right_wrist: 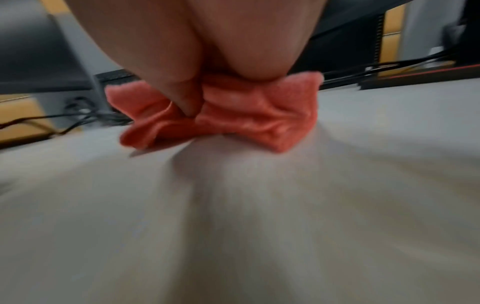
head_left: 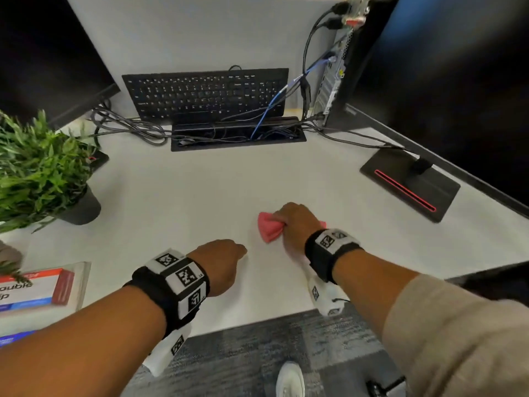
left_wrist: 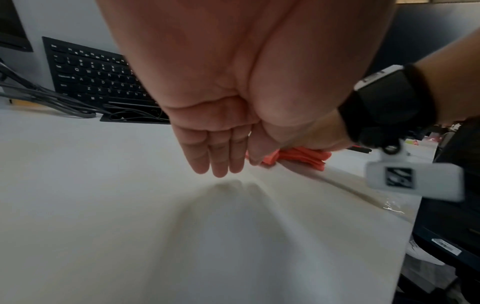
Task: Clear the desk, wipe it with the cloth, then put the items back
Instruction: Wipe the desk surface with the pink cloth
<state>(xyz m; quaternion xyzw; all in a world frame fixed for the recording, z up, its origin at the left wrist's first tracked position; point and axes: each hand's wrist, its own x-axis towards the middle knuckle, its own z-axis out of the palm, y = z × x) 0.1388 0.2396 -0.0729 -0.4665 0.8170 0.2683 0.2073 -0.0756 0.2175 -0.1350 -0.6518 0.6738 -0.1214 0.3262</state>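
A bunched pink cloth (head_left: 267, 227) lies on the white desk (head_left: 186, 202) right of centre, and my right hand (head_left: 292, 222) grips it, pressing it down on the surface. In the right wrist view the cloth (right_wrist: 233, 115) bulges out on both sides of the curled fingers (right_wrist: 182, 94). My left hand (head_left: 226, 259) hovers just above the desk, a short way left of the cloth, holding nothing. The left wrist view shows its fingers (left_wrist: 218, 156) straight and pointing down at the desk (left_wrist: 130, 205), with the cloth (left_wrist: 298, 157) beyond them.
A black keyboard (head_left: 206, 93) leans against the back partition behind a cable tray (head_left: 237, 136). A potted plant (head_left: 43, 173) and a packaged box (head_left: 37, 287) sit at the left. Monitor stand (head_left: 409, 181) and PC tower (head_left: 337, 67) stand at the right. The desk's front edge (head_left: 257, 322) is near.
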